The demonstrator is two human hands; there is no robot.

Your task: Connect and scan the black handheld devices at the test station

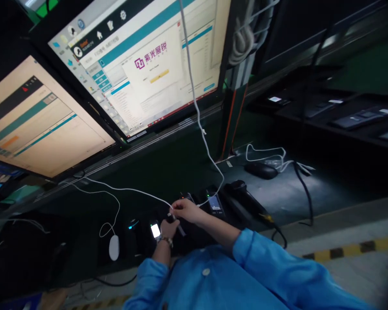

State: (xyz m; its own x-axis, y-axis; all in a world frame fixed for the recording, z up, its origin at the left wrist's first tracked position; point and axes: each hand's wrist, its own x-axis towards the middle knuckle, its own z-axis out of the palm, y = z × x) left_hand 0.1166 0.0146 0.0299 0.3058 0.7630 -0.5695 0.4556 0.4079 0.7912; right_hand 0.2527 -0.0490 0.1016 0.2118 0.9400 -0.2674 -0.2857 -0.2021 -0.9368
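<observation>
White cable (pixel 129 189) and dark phone (pixel 171 218), in two hands

Head view. Landmark: large monitor (pixel 148 69), lit, tilted in the frame, with a purple logo and a yellow button on its display.

Left hand (pixel 168 228), one: below the large monitor, fingers closed around the phone; a wristband (pixel 167 241) at the wrist.
Right hand (pixel 186 211), one: likewise below the large monitor, thumb and fingertips pinching the cable's end at the phone's upper edge. Whether the plug is seated cannot be made out.
Lit phone (pixel 155 230), one: below the large monitor, just beside the left hand, display white.
Keypad phone (pixel 215 203), one: below the large monitor, near its right side.
Second cable (pixel 194 88), white: hanging across the large monitor, running down towards the right wrist.
White mouse (pixel 114 248), one: below the large monitor, near its left side.
Scanner (pixel 250 201) and black mouse (pixel 261 170): below the large monitor and to its right.
Second monitor (pixel 51 125), lit: left of the large monitor.
</observation>
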